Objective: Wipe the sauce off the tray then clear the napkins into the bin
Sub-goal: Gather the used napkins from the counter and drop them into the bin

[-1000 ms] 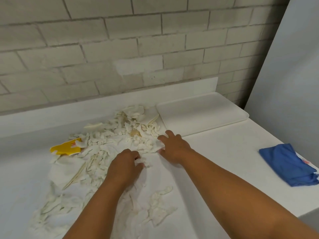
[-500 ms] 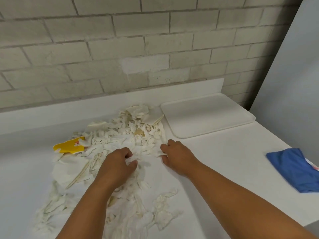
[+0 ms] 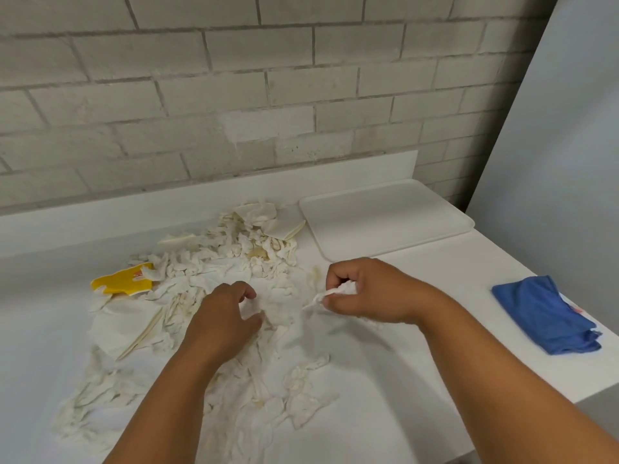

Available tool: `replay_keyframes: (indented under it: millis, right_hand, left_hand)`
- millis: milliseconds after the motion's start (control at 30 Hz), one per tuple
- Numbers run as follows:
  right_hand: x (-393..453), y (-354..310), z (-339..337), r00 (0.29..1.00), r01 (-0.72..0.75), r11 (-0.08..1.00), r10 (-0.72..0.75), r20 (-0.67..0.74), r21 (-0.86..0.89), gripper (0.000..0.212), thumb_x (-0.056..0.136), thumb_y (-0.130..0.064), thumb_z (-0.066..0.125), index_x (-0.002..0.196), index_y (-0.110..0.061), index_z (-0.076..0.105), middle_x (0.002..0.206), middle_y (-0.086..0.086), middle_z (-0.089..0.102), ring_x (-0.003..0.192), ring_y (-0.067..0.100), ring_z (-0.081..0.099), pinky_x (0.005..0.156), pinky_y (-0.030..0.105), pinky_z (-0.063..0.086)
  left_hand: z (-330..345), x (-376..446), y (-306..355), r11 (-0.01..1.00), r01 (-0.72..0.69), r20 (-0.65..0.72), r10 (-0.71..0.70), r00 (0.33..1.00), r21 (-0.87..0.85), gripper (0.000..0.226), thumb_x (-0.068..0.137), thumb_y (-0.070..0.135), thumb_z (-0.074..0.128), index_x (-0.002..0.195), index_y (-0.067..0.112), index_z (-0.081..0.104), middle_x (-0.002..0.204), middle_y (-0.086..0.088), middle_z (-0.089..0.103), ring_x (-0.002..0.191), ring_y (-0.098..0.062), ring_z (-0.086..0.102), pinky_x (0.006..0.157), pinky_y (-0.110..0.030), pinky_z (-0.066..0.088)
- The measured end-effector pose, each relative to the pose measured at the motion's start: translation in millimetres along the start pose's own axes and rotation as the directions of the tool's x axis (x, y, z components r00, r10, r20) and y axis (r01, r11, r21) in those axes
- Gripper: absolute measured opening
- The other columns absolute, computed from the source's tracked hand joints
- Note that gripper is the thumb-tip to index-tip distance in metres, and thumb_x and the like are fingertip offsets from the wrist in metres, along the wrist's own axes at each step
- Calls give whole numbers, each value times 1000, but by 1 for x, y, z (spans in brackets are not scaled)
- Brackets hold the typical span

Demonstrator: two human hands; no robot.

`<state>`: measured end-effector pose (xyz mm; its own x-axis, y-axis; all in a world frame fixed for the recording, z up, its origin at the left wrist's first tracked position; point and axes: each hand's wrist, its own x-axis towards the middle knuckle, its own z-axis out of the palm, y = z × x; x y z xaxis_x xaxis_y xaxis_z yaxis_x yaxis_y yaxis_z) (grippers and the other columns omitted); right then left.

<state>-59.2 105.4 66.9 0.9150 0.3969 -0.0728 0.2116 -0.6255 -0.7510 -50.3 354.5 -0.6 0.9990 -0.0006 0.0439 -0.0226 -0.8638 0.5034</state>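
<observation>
A white tray (image 3: 385,217) lies at the back right of the white counter, its surface looking clean. A wide heap of torn, crumpled white napkins (image 3: 214,262) covers the counter's middle and left, some stained yellowish. My right hand (image 3: 368,291) grips a crumpled napkin piece (image 3: 335,293) just in front of the tray's near corner. My left hand (image 3: 224,316) hovers over the heap with fingers curled around napkin scraps; whether it grips them is unclear. No bin is in view.
A yellow sauce packet (image 3: 120,283) lies at the heap's left edge. A folded blue cloth (image 3: 546,316) sits near the counter's right edge. A brick wall runs behind the counter, and a grey panel (image 3: 569,128) stands at the right.
My right hand has closed on a napkin piece and pulled back to the right, off the heap. My left hand shifted slightly and stays over the pile.
</observation>
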Motion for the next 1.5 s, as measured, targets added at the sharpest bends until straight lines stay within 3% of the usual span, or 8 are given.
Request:
replay_keyframes:
  millis: [300, 600, 833, 933, 1133, 1267, 1400, 1500]
  right_hand:
    - [21, 9, -15, 991, -124, 988, 119, -60, -89, 11, 80, -32, 69, 85, -27, 60, 96, -4, 63, 70, 12, 58, 65, 28, 49]
    - [47, 54, 67, 979, -133, 846, 195, 68, -516, 86, 75, -80, 46, 148, -43, 19, 154, -5, 18, 134, 27, 36, 102, 42, 39]
    - [27, 69, 80, 980, 7, 642, -159, -124, -767, 56, 85, -64, 35, 124, -30, 56, 124, 0, 53, 114, 31, 42, 83, 43, 34]
    - [21, 76, 75, 985, -146, 675, 31, -170, -724, 67, 83, -75, 24, 139, -42, 36, 148, -3, 30, 127, 34, 29, 93, 50, 31]
    - [12, 79, 87, 968, -77, 771, -95, -233, -633, 35, 85, -47, 54, 104, -19, 61, 95, 2, 57, 86, 25, 55, 51, 29, 39]
    - [5, 82, 82, 969, -30, 823, -116, -219, -567, 24, 87, -31, 58, 98, -10, 60, 94, 8, 57, 85, 28, 57, 58, 31, 38]
    - [-4, 84, 69, 975, -93, 857, -25, -222, -506, 26, 90, -31, 54, 108, -12, 59, 100, 4, 54, 92, 24, 56, 65, 28, 35]
    - [-11, 87, 58, 965, -158, 921, 67, -254, -356, 20, 86, -29, 58, 95, -11, 61, 88, 2, 54, 83, 22, 56, 65, 31, 37]
  left_hand:
    - [4, -1, 2, 1000, -8, 6, 8, 1000, 9, 32, 85, 39, 65, 114, 32, 54, 111, 10, 48, 100, -12, 53, 76, -24, 40]
    - [4, -1, -2, 1000, -8, -8, 8, 1000, -3, 35, 84, 40, 65, 116, 33, 53, 108, 12, 46, 101, -13, 54, 77, -25, 41]
    - [6, 2, -3, 1000, -9, 19, 9, 1000, 6, 35, 85, 42, 63, 117, 33, 52, 108, 12, 46, 101, -12, 53, 77, -25, 41]
    - [5, 4, 0, 1000, -1, 27, 1, 1000, 20, 34, 86, 37, 62, 119, 31, 53, 114, 8, 49, 100, -12, 52, 77, -24, 40]
    - [6, 5, 9, 996, -75, 152, 67, 986, 47, 43, 85, 37, 63, 125, 40, 48, 125, 7, 45, 110, -14, 47, 82, -25, 40]
    - [16, 4, 22, 967, -162, 272, 106, 956, 194, 59, 80, 44, 65, 134, 46, 41, 131, 10, 33, 122, -15, 34, 87, -27, 41]
    - [31, 11, 30, 970, -147, 235, 99, 967, 193, 11, 85, 24, 57, 89, 32, 63, 97, 7, 47, 93, -16, 52, 69, -21, 44]
    - [35, 16, 32, 989, -131, 189, 115, 975, 75, 26, 81, 7, 57, 67, 28, 62, 79, 9, 55, 74, -12, 58, 57, -17, 40]
